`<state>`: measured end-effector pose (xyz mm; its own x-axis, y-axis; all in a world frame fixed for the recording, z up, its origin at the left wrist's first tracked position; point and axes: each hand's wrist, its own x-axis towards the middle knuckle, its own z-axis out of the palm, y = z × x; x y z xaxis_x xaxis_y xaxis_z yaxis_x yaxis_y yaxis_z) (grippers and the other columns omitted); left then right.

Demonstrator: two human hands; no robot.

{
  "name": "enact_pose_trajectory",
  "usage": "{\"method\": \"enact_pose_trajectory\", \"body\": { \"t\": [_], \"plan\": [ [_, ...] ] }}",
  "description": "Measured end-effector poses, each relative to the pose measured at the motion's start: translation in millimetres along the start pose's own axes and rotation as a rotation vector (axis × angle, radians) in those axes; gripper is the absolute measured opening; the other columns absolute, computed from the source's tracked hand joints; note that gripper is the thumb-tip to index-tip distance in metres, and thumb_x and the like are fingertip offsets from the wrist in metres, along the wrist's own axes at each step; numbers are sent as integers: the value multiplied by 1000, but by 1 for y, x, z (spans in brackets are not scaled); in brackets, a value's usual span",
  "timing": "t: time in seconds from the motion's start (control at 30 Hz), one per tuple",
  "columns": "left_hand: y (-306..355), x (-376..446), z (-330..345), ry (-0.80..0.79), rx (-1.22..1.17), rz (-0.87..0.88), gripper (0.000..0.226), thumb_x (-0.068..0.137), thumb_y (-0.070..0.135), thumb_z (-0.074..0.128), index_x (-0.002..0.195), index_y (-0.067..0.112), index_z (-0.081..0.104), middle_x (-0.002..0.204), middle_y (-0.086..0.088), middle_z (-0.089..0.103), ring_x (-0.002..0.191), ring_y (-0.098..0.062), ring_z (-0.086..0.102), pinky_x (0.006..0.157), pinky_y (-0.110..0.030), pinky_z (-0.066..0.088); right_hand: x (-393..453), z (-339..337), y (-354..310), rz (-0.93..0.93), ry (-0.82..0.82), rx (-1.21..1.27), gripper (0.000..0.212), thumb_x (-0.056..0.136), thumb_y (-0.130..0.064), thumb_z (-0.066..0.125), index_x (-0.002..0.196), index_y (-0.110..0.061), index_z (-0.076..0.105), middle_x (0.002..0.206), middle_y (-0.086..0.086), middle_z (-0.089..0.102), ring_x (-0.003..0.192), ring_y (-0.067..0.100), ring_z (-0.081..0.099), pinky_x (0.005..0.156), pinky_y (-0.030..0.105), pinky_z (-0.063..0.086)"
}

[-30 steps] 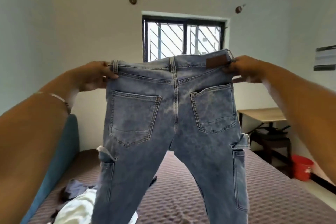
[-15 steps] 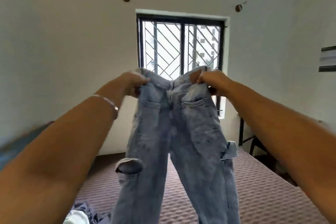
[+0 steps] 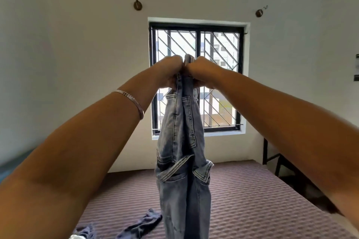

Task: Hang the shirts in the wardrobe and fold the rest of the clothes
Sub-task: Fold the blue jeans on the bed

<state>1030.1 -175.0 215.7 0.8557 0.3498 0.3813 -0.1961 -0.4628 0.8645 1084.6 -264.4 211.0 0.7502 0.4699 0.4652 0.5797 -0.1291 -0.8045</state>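
A pair of light blue jeans (image 3: 182,161) hangs in mid-air, folded in half lengthwise so the two legs lie together. My left hand (image 3: 170,71) and my right hand (image 3: 201,72) are pressed side by side at the waistband, each gripping one end of it in front of the window. The legs drop down over the bed (image 3: 252,200) and run out of view at the bottom.
Dark blue clothing (image 3: 139,227) lies on the purple mattress at lower left, with a bit of white cloth (image 3: 74,236) at the edge. A barred window (image 3: 196,77) is straight ahead. A dark table frame (image 3: 272,159) stands at the right of the bed.
My hands have come together from wide apart, folding the spread jeans in half at the waistband. The view has tilted upward.
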Motion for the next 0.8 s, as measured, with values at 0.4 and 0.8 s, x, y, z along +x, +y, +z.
{"method": "enact_pose_trajectory", "body": {
  "t": [0.4,0.8],
  "plan": [
    [-7,-18,22,-20,-145,-86,7,80,9,43,79,10,49,67,-4,54,65,-18,50,71,-33,46,7,-21,34,42,-73,-13,37,83,-7,69,116,-2,53,91,10,64,75,20,67,61,30,57],
    [-166,-71,159,265,518,-86,110,69,65,72,147,30,3,157,-14,-6,145,-37,7,112,-60,19,50,-34,61,84,193,-377,59,91,-15,51,147,-18,31,146,16,37,127,32,41,106,42,34]
  ]
}}
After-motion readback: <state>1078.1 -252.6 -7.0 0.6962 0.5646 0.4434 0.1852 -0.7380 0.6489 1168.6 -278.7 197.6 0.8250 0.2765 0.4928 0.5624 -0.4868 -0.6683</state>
